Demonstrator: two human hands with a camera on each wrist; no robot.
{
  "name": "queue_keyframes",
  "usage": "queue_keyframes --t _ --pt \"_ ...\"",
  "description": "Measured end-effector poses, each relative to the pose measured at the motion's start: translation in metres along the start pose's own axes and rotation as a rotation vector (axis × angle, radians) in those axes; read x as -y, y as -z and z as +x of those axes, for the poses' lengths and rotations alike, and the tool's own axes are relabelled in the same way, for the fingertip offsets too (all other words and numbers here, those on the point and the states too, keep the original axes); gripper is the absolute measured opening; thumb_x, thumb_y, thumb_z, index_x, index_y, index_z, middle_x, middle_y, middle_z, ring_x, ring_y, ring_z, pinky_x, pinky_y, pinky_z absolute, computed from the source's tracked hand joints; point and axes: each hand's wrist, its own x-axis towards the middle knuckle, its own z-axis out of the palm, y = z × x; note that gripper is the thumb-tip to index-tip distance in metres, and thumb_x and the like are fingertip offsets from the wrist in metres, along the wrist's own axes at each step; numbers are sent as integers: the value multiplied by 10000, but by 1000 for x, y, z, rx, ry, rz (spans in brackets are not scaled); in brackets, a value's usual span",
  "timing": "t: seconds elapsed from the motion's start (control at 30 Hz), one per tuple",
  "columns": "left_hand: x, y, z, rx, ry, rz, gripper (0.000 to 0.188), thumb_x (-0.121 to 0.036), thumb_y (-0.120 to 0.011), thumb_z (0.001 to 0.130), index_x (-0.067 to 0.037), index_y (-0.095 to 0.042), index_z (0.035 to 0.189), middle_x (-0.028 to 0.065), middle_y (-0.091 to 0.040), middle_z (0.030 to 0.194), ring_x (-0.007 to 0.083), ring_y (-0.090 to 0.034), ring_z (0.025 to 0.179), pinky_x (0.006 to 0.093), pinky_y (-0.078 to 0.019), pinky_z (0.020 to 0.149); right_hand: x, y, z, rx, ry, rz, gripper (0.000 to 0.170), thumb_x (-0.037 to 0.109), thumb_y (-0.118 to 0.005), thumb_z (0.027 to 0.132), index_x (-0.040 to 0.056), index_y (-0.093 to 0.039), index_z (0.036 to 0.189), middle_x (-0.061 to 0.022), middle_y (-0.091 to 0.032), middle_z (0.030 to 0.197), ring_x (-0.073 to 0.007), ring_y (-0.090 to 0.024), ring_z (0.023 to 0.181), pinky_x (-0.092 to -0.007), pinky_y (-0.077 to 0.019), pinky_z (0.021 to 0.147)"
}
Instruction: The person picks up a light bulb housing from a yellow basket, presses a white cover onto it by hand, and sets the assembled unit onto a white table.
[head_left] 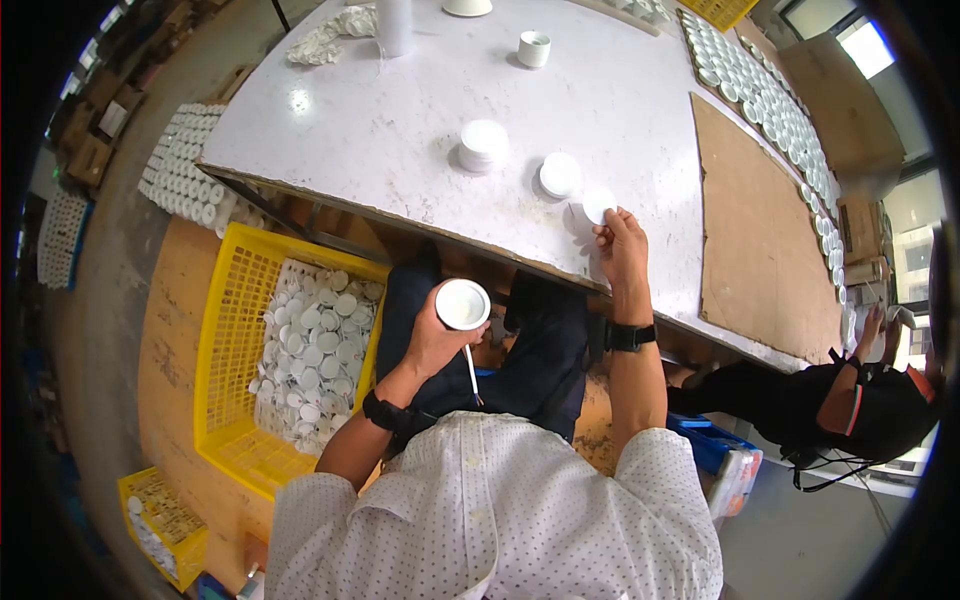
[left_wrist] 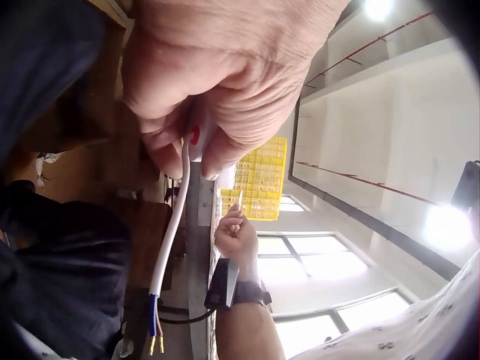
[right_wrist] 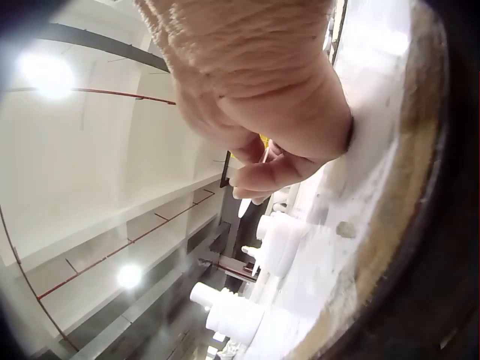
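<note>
In the head view the left hand [head_left: 437, 338] grips a white round cup-like part [head_left: 462, 304] over the lap. A white cable [left_wrist: 171, 225] with bare wire ends hangs from it, clearest in the left wrist view. The right hand [head_left: 624, 250] pinches a thin white disc [head_left: 599, 206] above the table's near edge. Just left of that disc lie a short stack of white discs [head_left: 560, 175] and a taller white stack [head_left: 483, 145]. In the right wrist view the fingers [right_wrist: 268, 177] are bent around the disc [right_wrist: 244, 207], seen edge-on.
A white cup [head_left: 534, 49] and a white cylinder [head_left: 394, 27] stand farther back on the table [head_left: 380, 130]. Cardboard [head_left: 760, 220] covers its right side. A yellow crate [head_left: 232, 300] of white discs is at the left; another person [head_left: 850, 400] is at the right.
</note>
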Motion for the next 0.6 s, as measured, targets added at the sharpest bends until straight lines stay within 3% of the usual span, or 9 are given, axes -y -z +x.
queue_keyframes --t 0.1,0.2,0.3,0.47,0.53,0.57,0.6 --pt "-22 -8 7 112 75 18 586 94 -615 703 9 -321 1203 131 -542 997 212 -613 831 268 -518 622 1 -2 -28 31 -1 17 185 69 -513 840 -6 -494 1008 -55 -573 760 -86 -551 584 -162 -408 464" --pt "-29 -20 16 137 38 -5 592 83 -625 701 0 -322 1203 109 -549 946 171 -607 744 246 -503 559 -3 -2 -50 93 -30 37 330 19 -488 825 -50 -445 1145 -94 -597 834 -103 -580 630 -167 -418 464" --pt "-32 -29 22 157 56 -54 606 73 -639 694 -2 -317 1203 95 -542 932 142 -596 696 239 -500 547 -6 -4 -67 93 -43 51 301 17 -491 823 -47 -469 1117 -85 -600 802 -98 -578 625 -166 -416 466" --pt "-34 -37 25 206 94 -74 618 83 -628 694 2 -300 1213 114 -507 1025 168 -602 778 246 -519 591 -17 -1 -82 108 -24 -41 250 24 -526 819 -28 -521 1063 -82 -619 783 -95 -583 632 -175 -424 489" --pt "-39 -37 24 243 135 -95 648 60 -651 692 3 -287 1226 119 -490 1066 179 -586 863 254 -533 650 -17 -7 -97 69 219 -426 202 -11 -562 779 2 -579 980 -104 -631 824 -146 -599 660 -223 -458 544" --pt "-36 -37 24 232 140 -94 648 60 -651 692 3 -287 1226 119 -490 1066 179 -586 863 254 -533 650 -18 -9 -103 77 210 -426 202 -11 -562 779 2 -579 980 -104 -631 824 -146 -599 660 -223 -458 544" --pt "-32 -38 24 255 82 -160 654 36 -664 696 4 -285 1228 119 -490 1070 182 -580 880 254 -532 660 -18 -11 -108 144 589 -677 203 -35 -577 744 14 -596 940 -105 -630 842 -182 -601 686 -251 -469 579"
